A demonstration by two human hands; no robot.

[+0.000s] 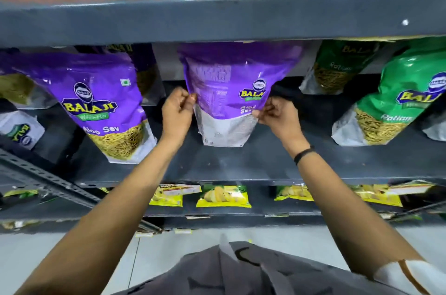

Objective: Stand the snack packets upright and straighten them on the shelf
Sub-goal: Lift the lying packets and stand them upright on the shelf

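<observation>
On the grey metal shelf (241,164) we are pinching the glossy purple snack packet (231,92) upright, left hand (177,113) and right hand (277,116) gripping its edges; the neighbouring purple packet (101,101) and green packet (391,101) are leaning, awaiting straightening.

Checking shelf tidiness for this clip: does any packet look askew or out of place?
Yes. The white packet at far left lies upside down, logo inverted. The purple packet in both hands shows its back, not its front.
</observation>
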